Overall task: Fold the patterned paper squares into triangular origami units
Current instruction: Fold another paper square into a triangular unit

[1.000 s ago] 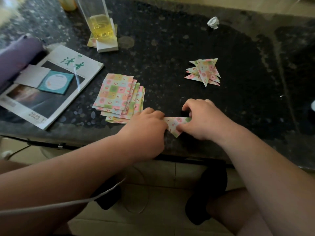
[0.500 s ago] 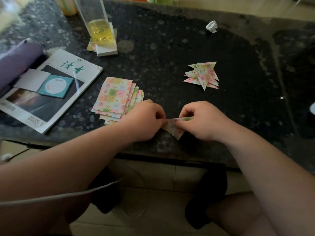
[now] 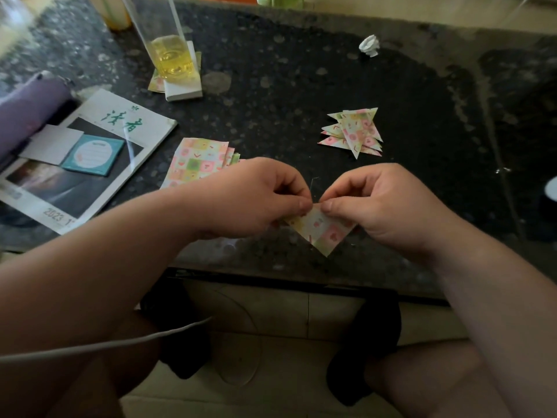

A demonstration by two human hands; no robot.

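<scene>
Pink-and-green patterned paper triangle (image 3: 324,233) hangs point-down just beneath your thumbs. Your left hand (image 3: 256,197) pinches its top edge and your right hand (image 3: 382,206) pinches right beside it, thumb tips almost touching. Just beyond your left knuckles lies the stack of unfolded squares (image 3: 199,159). Well beyond your right fingers sits the pile of finished triangular units (image 3: 355,131).

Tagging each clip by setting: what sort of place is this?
Probably a home, at a craft spot: a dark speckled stone tabletop, a white magazine with green lettering, and a tall clear glass of yellow liquid.
</scene>
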